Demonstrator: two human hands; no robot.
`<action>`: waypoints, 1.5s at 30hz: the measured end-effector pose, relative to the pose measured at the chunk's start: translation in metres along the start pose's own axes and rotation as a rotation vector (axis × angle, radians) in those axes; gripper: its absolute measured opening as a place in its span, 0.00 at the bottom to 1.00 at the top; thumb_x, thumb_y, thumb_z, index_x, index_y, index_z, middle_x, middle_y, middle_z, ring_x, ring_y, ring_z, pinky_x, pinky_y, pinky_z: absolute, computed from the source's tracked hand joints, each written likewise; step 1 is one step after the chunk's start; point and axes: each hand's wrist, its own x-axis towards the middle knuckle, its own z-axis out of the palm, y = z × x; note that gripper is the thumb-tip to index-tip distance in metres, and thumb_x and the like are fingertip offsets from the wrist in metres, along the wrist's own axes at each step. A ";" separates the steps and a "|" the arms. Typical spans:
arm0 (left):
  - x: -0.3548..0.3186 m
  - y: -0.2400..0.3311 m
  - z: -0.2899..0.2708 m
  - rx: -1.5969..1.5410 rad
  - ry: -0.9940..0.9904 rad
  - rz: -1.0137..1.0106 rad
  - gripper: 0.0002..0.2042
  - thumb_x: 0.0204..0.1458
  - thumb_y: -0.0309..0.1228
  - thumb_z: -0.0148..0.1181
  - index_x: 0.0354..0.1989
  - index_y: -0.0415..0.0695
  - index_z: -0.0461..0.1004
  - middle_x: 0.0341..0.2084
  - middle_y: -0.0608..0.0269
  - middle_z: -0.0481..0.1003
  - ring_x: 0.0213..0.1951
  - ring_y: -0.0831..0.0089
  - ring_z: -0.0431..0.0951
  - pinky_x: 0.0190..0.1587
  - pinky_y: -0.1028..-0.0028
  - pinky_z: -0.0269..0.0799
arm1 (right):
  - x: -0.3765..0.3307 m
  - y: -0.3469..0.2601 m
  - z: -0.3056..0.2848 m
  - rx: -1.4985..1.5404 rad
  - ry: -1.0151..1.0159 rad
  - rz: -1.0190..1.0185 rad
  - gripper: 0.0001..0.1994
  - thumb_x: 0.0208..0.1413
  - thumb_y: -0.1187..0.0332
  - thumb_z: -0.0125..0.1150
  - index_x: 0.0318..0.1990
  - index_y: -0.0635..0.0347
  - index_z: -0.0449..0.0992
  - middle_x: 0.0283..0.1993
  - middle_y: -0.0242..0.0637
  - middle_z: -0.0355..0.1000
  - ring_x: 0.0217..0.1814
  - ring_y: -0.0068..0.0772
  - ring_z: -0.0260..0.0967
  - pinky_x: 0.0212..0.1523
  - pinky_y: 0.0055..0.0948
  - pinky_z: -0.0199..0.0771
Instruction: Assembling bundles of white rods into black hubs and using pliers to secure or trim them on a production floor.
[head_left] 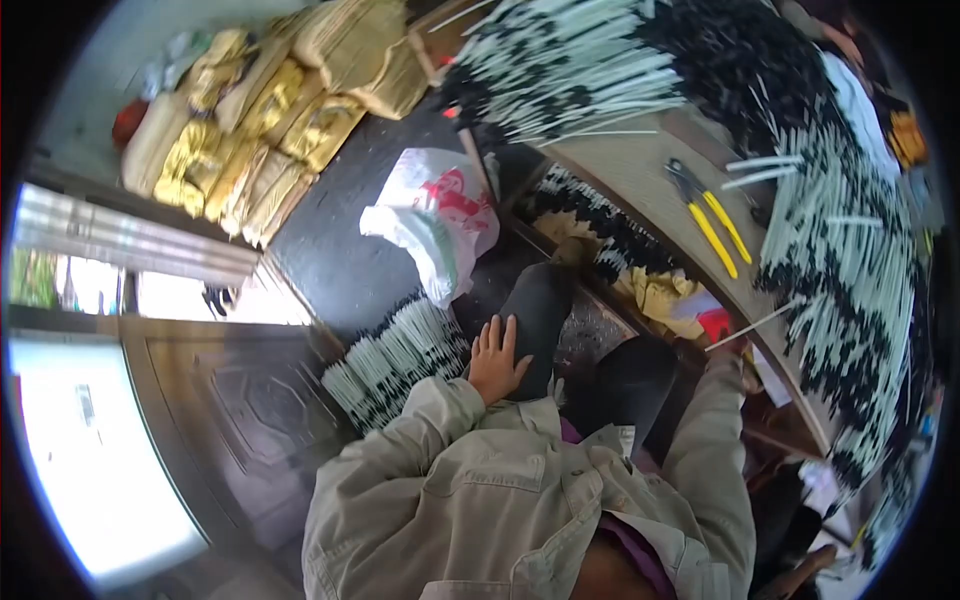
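My left hand (497, 358) lies on my dark-trousered left thigh (540, 310), palm down, fingers spread and nothing in it. My right hand (732, 346) is at the inner edge of the wooden table (640, 185), close to the open space below the tabletop. A thin white stick (765, 321) crosses right at that hand; whether the fingers grip it is unclear. Something red (713, 323) shows at the fingers, which are partly hidden. Crumpled yellow-brown paper (665, 300) lies just beyond the right hand.
White sticks with black ends (850, 250) are heaped along the table, near yellow-handled pliers (712, 220). More bundled sticks (395, 365) lie on the floor to my left. A white plastic bag (430, 215) stands ahead; brown sacks (270, 120) are piled far left. A wooden door (240, 420) is at left.
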 end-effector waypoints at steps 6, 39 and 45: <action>-0.003 -0.023 -0.001 0.029 0.047 0.096 0.36 0.48 0.45 0.53 0.61 0.40 0.47 0.56 0.37 0.53 0.56 0.44 0.56 0.56 0.55 0.52 | -0.020 0.033 0.012 -0.376 0.485 0.135 0.13 0.48 0.60 0.55 0.39 0.57 0.73 0.34 0.42 0.70 0.38 0.42 0.68 0.39 0.39 0.67; 0.011 -0.033 0.008 -0.040 0.095 0.588 0.25 0.40 0.39 0.60 0.49 0.47 0.66 0.55 0.41 0.57 0.57 0.45 0.54 0.56 0.50 0.49 | 0.126 -0.403 0.461 -2.078 0.583 -0.336 0.24 0.43 0.47 0.58 0.26 0.66 0.74 0.27 0.50 0.72 0.33 0.53 0.70 0.37 0.43 0.70; 0.024 -0.022 -0.004 0.032 0.066 0.590 0.22 0.39 0.39 0.61 0.45 0.46 0.69 0.52 0.42 0.58 0.53 0.45 0.57 0.53 0.51 0.52 | 0.126 -0.424 0.479 -1.795 0.838 -0.160 0.15 0.39 0.58 0.56 0.29 0.61 0.76 0.34 0.49 0.73 0.39 0.51 0.70 0.40 0.40 0.70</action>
